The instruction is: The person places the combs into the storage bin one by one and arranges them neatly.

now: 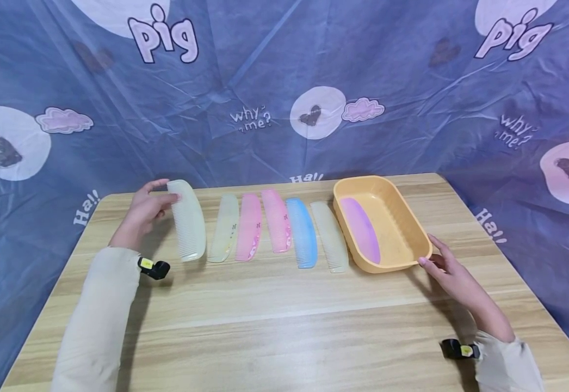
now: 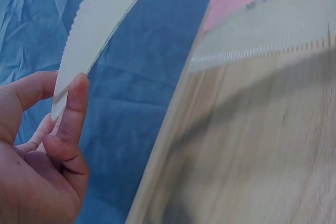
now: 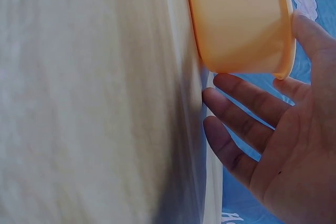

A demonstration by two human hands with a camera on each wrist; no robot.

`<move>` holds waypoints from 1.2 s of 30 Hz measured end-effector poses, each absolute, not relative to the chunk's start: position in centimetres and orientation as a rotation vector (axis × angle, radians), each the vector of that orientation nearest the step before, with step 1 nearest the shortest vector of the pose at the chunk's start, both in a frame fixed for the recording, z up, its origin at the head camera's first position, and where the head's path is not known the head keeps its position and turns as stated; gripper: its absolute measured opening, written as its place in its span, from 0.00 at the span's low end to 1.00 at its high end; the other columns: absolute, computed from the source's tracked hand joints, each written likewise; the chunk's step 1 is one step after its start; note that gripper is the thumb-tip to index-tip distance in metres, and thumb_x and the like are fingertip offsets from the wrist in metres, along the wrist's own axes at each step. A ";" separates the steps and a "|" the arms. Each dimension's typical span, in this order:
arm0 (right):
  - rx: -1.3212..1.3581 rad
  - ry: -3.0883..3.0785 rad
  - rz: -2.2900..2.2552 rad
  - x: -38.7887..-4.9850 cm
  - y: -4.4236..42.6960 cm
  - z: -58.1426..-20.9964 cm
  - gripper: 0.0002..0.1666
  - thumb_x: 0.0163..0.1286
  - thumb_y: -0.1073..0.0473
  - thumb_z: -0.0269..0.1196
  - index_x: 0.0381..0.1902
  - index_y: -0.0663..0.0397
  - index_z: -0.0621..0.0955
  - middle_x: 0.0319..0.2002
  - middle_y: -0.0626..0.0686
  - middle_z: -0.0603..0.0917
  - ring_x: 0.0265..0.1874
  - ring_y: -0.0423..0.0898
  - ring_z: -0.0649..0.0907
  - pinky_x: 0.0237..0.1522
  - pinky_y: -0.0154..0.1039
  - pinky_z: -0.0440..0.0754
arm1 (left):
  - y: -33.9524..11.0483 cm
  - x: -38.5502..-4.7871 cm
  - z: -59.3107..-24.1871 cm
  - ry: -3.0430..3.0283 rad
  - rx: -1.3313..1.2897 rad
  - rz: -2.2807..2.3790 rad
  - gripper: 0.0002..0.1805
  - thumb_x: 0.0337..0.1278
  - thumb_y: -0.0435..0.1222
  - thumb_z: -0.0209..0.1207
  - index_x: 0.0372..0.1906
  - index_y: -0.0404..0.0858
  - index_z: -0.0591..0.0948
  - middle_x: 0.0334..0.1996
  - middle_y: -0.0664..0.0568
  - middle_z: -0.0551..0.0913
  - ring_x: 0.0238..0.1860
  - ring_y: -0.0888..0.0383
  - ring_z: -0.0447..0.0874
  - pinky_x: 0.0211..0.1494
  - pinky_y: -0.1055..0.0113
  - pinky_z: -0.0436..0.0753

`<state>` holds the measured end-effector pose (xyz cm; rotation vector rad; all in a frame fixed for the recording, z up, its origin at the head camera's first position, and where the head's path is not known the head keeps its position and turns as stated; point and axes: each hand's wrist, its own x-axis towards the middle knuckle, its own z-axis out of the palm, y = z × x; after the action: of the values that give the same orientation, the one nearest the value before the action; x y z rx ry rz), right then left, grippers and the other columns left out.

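Observation:
My left hand (image 1: 149,207) pinches a pale greenish-white comb (image 1: 189,220) near its upper end, thumb on one face. In the left wrist view, the held comb (image 2: 100,19) is tilted above the table. To its right lie a pale yellow-green comb (image 1: 224,228), two pink combs (image 1: 248,226) (image 1: 276,220), a blue comb (image 1: 301,233) and a cream comb (image 1: 330,237). A purple comb (image 1: 361,231) lies inside the orange-yellow basin (image 1: 402,228). With fingers fairly straight, my right hand (image 1: 453,275) touches the basin's near right corner.
The wooden table (image 1: 245,326) ends at a back edge against a blue printed cloth (image 1: 245,65), which also hangs at both sides. Black wrist cameras (image 1: 154,268) (image 1: 459,350) sit on both wrists.

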<state>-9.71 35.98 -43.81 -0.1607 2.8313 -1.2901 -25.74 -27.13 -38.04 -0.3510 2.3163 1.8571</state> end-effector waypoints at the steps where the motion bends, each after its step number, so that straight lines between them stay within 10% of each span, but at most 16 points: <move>1: -0.160 2.831 -1.289 -9.7 36.0 -43.8 0.40 0.76 0.58 0.51 0.76 0.60 0.45 0.55 0.80 0.74 0.44 0.11 0.67 0.41 0.13 0.66 | -26.9 -25.7 -37.9 2.323 -0.354 1.861 0.41 0.56 0.34 0.64 0.73 0.40 0.57 0.19 0.67 0.79 0.17 0.70 0.69 0.20 0.74 0.66; 36: -0.168 2.823 -1.294 -9.7 36.2 -43.8 0.40 0.76 0.58 0.51 0.76 0.57 0.45 0.54 0.79 0.75 0.44 0.13 0.68 0.42 0.13 0.67 | -18.8 -25.5 -36.9 2.182 -0.157 2.058 0.33 0.53 0.28 0.63 0.65 0.40 0.65 0.14 0.66 0.80 0.17 0.69 0.74 0.20 0.75 0.65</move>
<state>-9.68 36.17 -43.77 -0.1681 2.8232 -1.2940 -25.50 -18.84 -36.85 -0.1569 2.1824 2.0582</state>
